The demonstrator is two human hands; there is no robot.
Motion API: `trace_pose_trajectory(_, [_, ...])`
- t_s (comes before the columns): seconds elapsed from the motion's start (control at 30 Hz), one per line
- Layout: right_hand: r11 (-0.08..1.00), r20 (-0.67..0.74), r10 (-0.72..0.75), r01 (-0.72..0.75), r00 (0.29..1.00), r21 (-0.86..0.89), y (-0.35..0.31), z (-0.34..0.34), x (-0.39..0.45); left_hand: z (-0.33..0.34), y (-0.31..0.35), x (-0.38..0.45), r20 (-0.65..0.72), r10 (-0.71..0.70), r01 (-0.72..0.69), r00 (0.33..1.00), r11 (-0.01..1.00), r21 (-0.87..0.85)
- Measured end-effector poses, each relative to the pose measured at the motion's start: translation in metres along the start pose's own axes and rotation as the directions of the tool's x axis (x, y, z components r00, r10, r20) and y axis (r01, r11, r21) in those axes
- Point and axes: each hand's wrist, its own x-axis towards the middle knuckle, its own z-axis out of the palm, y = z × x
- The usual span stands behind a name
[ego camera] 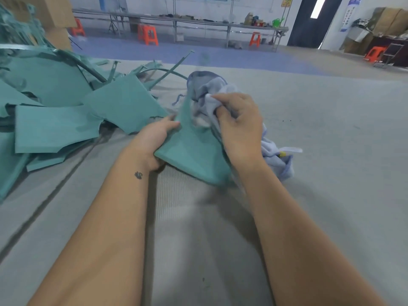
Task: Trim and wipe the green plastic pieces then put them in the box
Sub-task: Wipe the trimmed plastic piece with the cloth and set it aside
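My left hand (157, 138) grips the near left edge of the flat green plastic piece (194, 151), fingers curled over its rim and thumb beneath, holding it tilted just above the grey bench (331, 120), its long axis running from about six o'clock at my body toward twelve. My right hand (238, 127), the nearer one to the panel's upper face, has its grip closed round a bunched pale blue cloth (205, 96) pressed on that face toward twelve o'clock, so I judge the wiping stroke should follow the long axis. More green plastic pieces (59, 127) lie heaped at nine to ten o'clock; I see no box.
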Motion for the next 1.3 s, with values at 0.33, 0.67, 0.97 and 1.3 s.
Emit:
trace_pose_trajectory(0.33, [0.979,0.550,-0.082,0.169,0.831,-0.110,-0.016,0.014,-0.018,-0.006,0.001,-0.007,0.368,-0.038,0.160,0.929,0.939,-0.306])
trace_pose_trajectory(0.67, [0.799,0.279,0.046,0.133,0.959,-0.586,-0.008,0.034,-0.006,-0.004,-0.005,0.000,0.300,-0.065,0.108,0.952,0.986,-0.130])
trace_pose_trajectory(0.97, [0.866,-0.007,0.500,-0.499,0.866,-0.038,0.011,0.003,0.017,-0.003,-0.001,-0.006,0.389,-0.067,0.103,0.919,0.992,-0.071])
trace_pose_trajectory(1.3, [0.937,-0.466,0.310,-0.182,0.829,0.300,-0.007,-0.005,0.014,0.000,0.000,-0.014,0.514,0.066,0.088,0.855,0.959,-0.269])
